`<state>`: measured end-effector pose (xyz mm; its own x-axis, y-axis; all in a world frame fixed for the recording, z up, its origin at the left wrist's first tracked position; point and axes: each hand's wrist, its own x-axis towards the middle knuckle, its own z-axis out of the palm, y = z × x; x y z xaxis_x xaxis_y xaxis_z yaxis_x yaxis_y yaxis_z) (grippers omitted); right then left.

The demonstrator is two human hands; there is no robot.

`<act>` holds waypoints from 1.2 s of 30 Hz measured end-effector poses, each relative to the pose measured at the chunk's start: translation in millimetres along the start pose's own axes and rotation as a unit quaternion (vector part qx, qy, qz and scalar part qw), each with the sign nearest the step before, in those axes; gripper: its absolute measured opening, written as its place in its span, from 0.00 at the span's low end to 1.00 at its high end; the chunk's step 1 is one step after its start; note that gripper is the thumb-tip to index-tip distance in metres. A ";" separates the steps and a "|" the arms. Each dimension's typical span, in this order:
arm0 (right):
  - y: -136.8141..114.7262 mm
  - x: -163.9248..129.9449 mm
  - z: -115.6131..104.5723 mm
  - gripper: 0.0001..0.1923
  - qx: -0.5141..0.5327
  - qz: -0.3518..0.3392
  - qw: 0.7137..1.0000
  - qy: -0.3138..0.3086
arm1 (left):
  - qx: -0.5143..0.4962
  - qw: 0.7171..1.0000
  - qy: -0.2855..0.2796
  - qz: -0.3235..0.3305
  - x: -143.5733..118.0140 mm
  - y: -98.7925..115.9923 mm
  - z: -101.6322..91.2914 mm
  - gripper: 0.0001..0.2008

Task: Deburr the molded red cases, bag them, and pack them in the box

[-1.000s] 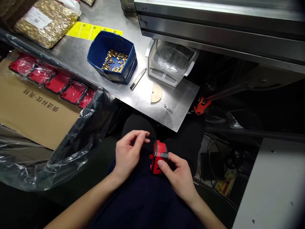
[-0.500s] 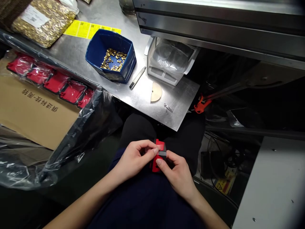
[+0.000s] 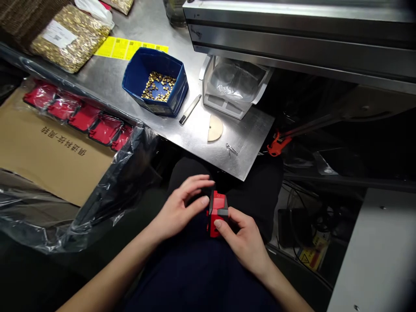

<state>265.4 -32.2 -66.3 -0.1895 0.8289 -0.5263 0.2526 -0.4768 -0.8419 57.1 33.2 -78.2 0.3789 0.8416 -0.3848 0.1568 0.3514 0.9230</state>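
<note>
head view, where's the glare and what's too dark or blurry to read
Head view: glare streaks the steel table and the clear plastic bag; the space under the bench on the right is nearly black; corners darken and soften; the yellow labels are too small to read; the left hand, right hand and red part are evenly lit and sharp.

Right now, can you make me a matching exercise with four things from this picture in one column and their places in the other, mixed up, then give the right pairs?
Things:
1. red block
2. blue bin
3. tan half-disc
4. orange clamp

Places:
A. flat on the metal table, near its front edge
B. in the right hand, over the lap
C. off the table's right edge
D. on the table, holding small brass pieces

Pairs: 1-B, 2-D, 3-A, 4-C
</note>
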 end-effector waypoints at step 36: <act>2.3 -3.7 -7.0 0.09 0.040 0.006 0.998 -0.044 | -0.136 0.979 -0.121 -0.088 -20.9 -33.7 26.6 0.40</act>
<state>273.3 -34.3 -65.4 -0.2703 0.7963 -0.5411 0.1790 -0.5107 -0.8409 68.2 -7.2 -101.2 0.5774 0.6486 -0.4958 0.0033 0.6054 0.7959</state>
